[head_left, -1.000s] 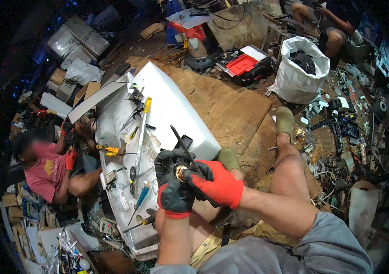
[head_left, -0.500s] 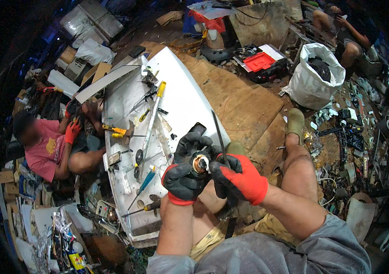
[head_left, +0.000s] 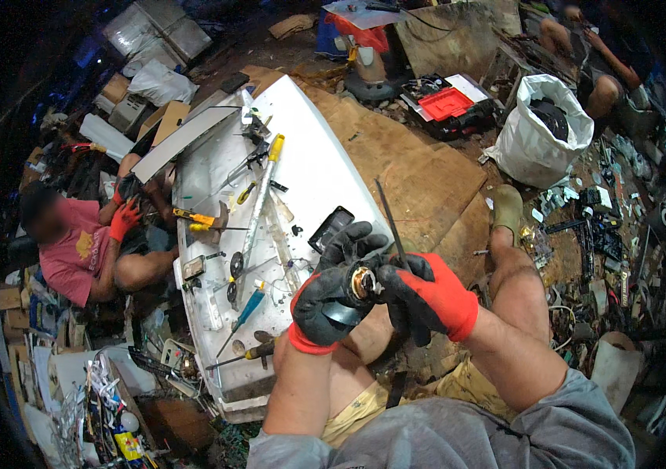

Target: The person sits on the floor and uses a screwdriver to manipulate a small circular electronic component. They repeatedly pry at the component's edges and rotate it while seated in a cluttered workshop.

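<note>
My left hand (head_left: 325, 306), in a black and red glove, is closed round a dark round part (head_left: 362, 283) with a copper-coloured ring and a pale centre, perhaps a small motor. My right hand (head_left: 429, 297), gloved alike, grips a thin dark rod (head_left: 389, 217) that points up and away. Its fingertips are against or very close to the part's face; what they pinch there is too small to make out. Just beyond my left hand, a black rectangular casing (head_left: 330, 228) lies on the white panel (head_left: 313, 148).
On the panel lie a yellow-handled tool (head_left: 276, 148), a teal screwdriver (head_left: 251, 305), a hammer (head_left: 219, 217) and loose scraps. At left a person in a pink shirt (head_left: 83, 242) works. A white sack (head_left: 540, 148) stands at right, near another person and scattered parts.
Both hands have shifted slightly right with the round part and the rod. The part is turned more to the side, and the black casing shows more fully.
</note>
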### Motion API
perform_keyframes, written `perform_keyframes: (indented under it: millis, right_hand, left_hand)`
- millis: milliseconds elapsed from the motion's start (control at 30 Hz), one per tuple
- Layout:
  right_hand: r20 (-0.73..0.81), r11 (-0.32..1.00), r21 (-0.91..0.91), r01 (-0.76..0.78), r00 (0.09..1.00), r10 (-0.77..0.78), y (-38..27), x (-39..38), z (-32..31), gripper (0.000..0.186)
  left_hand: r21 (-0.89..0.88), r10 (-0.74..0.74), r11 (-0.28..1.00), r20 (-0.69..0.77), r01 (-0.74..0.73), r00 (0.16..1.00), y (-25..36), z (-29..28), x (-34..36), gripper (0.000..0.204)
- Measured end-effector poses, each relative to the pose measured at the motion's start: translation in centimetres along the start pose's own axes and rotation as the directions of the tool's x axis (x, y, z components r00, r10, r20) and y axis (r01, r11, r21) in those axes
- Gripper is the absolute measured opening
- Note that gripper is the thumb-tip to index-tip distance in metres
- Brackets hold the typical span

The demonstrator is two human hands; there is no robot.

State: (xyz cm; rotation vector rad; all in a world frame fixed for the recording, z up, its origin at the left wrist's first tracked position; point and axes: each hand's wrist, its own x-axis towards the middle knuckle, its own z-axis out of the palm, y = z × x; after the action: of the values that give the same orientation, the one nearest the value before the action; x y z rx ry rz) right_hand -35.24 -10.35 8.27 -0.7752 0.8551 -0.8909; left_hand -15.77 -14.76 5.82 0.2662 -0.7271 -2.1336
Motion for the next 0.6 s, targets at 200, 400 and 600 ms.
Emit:
perform_keyframes:
  millis: [200, 400, 600]
  right_hand:
    - [0.032, 0.938, -0.315, 0.143, 0.990, -0.140, 2.9, 2.1, -1.1, 0.021]
    - [0.059, 0.999, -0.048, 0.000, 0.998, 0.003, 1.4, 1.5, -1.1, 0.028]
    - [0.019, 0.931, 0.364, -0.033, 0.999, 0.028, 0.9, 0.9, -0.1, 0.036]
  left_hand:
    - [0.204, 0.075, 0.978, -0.132, -0.047, 0.988, -0.7, -0.2, 0.2, 0.079]
    - [0.055, -0.026, 0.998, 0.021, 0.025, 0.999, 0.2, 0.2, -0.1, 0.091]
    - [0.484, 0.018, 0.874, 0.033, -0.031, 0.999, -1.0, -1.2, -0.5, 0.105]
